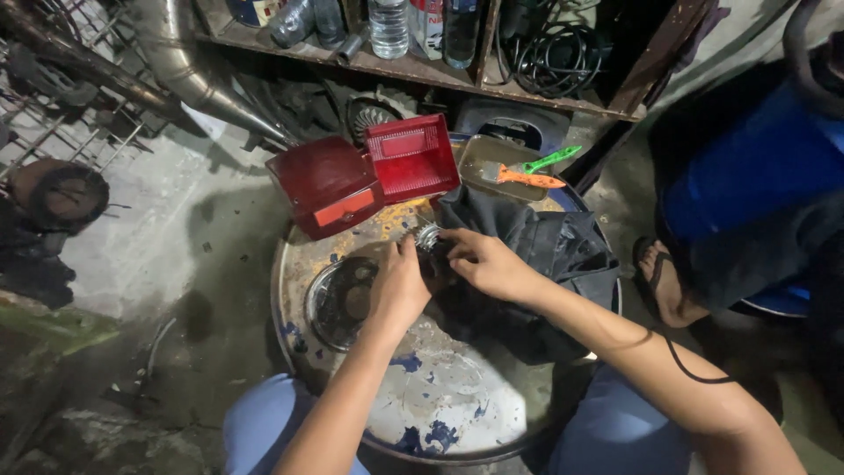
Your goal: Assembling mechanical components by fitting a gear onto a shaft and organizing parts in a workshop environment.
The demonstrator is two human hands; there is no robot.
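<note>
My left hand (397, 286) and my right hand (485, 262) meet over a round metal drum top (440, 405). Together they grip a small shiny toothed metal part (428, 236), which sits at the edge of a black cloth (545, 255). My right hand rests on that cloth. A round dark metal disc (341, 299) lies just left of my left hand. How the fingers sit on the part is partly hidden.
A dark red box (325, 185) and a ribbed red lens cover (411, 157) lie at the drum's far edge. An orange and a green brush (527, 171) rest in a metal tray. A shelf (422, 66) holds bottles and cables. Another person's sandalled foot (664, 281) is at right.
</note>
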